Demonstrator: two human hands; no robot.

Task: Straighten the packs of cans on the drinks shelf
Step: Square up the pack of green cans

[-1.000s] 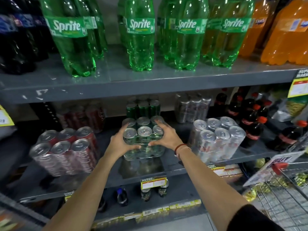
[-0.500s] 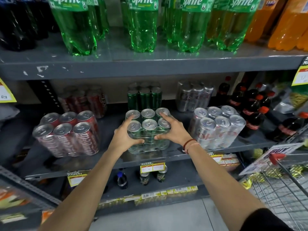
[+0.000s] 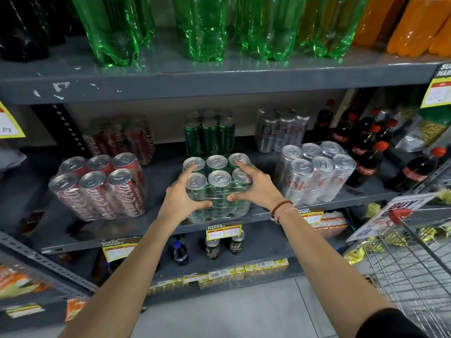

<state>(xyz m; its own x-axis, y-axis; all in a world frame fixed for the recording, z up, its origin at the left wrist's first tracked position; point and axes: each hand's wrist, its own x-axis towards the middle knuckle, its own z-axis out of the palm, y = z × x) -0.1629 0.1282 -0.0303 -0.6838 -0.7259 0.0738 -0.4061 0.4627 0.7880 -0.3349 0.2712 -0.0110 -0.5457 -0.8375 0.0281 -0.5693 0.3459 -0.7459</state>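
Observation:
A shrink-wrapped pack of green cans (image 3: 218, 181) stands at the front middle of the grey drinks shelf (image 3: 122, 230). My left hand (image 3: 181, 196) grips its left side and my right hand (image 3: 256, 185) grips its right side, fingers over the can tops. A pack of red cola cans (image 3: 100, 186) sits tilted at the front left. A pack of silver cans (image 3: 314, 172) leans at the front right. Behind them stand a second red pack (image 3: 122, 140), a second green pack (image 3: 210, 136) and a second silver pack (image 3: 280, 130).
Large green bottles (image 3: 207, 28) and orange bottles (image 3: 410, 23) fill the shelf above. Dark cola bottles (image 3: 366, 152) stand right of the silver packs. A wire shopping trolley (image 3: 419, 269) sits at the lower right. Single cans (image 3: 224, 245) and price tags (image 3: 223, 231) are below.
The green pack has been set further back on the shelf front and squared up between both hands; my view has tilted down a little.

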